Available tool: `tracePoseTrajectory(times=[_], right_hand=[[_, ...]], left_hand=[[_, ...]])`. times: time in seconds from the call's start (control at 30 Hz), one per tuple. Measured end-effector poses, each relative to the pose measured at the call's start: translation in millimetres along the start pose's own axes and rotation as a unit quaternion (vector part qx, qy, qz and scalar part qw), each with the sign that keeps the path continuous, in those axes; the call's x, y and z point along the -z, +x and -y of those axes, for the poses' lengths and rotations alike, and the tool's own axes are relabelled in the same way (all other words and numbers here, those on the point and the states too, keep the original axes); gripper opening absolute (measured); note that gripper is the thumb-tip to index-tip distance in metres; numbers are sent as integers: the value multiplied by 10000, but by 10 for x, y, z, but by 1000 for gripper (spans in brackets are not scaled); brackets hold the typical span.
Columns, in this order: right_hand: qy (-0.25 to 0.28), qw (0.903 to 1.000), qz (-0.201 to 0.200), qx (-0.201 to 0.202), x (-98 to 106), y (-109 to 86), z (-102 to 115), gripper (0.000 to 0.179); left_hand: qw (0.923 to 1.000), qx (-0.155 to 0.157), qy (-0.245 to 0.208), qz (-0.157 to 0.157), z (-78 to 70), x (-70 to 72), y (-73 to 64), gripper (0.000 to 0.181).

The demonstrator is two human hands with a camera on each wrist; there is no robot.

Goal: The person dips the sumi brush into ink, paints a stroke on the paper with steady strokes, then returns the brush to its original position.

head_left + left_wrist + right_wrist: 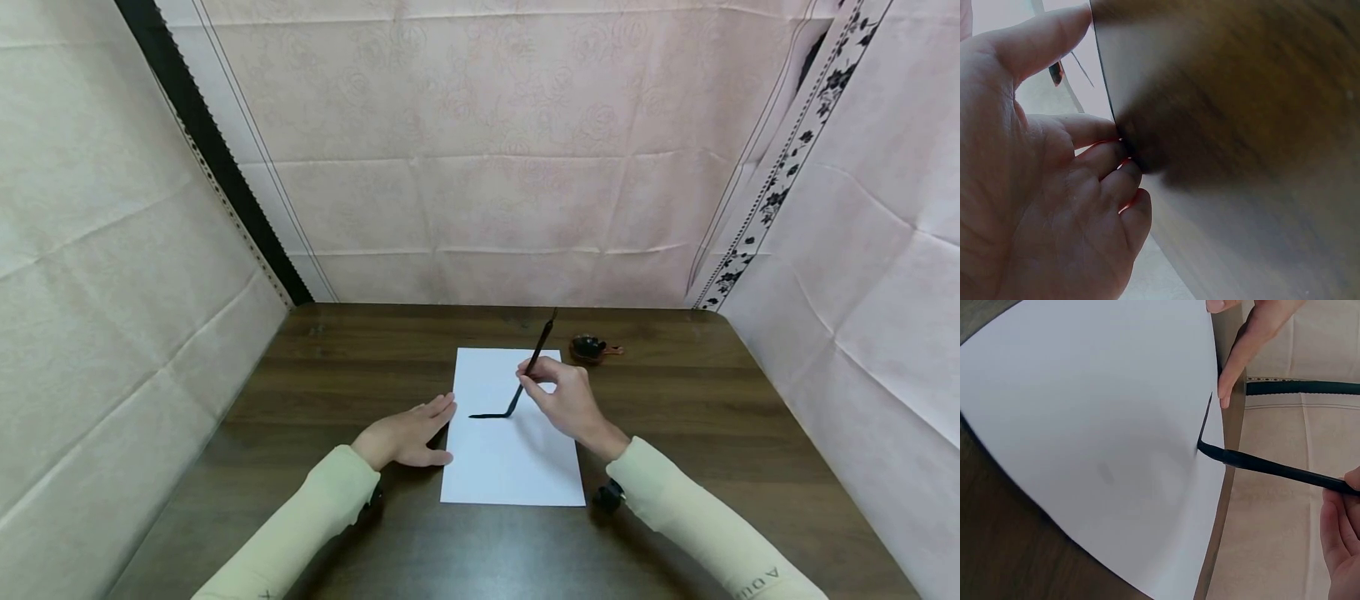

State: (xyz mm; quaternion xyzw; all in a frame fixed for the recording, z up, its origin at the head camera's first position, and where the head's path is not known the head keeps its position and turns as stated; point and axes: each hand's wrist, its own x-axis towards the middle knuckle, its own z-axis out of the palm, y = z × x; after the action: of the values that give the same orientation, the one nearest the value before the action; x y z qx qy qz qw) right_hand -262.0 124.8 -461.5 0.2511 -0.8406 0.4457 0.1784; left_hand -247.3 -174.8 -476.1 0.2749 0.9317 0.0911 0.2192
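My right hand [567, 400] pinches a dark brush [540, 343] by its handle, well above the bristles. The brush leans, and its bent black tip [1210, 450] presses on a white sheet of paper [510, 475]. From the tip a black ink stroke [487, 416] runs left across the sheet; in the right wrist view it narrows to a point. My left hand [408, 434] lies at the paper's left edge, its fingers extended and the fingertips right at the edge. In the left wrist view the palm of this left hand [1054, 187] shows.
A small dark ink dish [587, 348] with a brown handle stands beyond the paper's upper right corner. The paper lies on a brown wooden table [360, 350]. Pale patterned cloths [510, 208] hang behind the table and along both sides.
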Motion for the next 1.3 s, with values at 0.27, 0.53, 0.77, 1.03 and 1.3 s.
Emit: tracePoseTrajectory(times=[0.27, 0.53, 0.77, 1.03, 1.3], right_hand=[[-93, 9997, 72, 208, 53, -10, -17, 13], [-163, 9995, 178, 199, 123, -8, -4, 12], [-278, 9992, 216, 197, 187, -14, -3, 12], [-588, 9977, 122, 312, 269, -42, -21, 11], [-715, 9970, 81, 296, 369, -88, -51, 11]], left_hand=[[10000, -5, 44, -16, -7, 5, -19, 91], [10000, 2, 12, -19, -3, 4, -3, 91], [10000, 17, -32, -26, 11, -8, 15, 90], [10000, 16, -30, -31, 20, -22, 18, 90], [10000, -15, 13, 4, 24, -7, 24, 91]])
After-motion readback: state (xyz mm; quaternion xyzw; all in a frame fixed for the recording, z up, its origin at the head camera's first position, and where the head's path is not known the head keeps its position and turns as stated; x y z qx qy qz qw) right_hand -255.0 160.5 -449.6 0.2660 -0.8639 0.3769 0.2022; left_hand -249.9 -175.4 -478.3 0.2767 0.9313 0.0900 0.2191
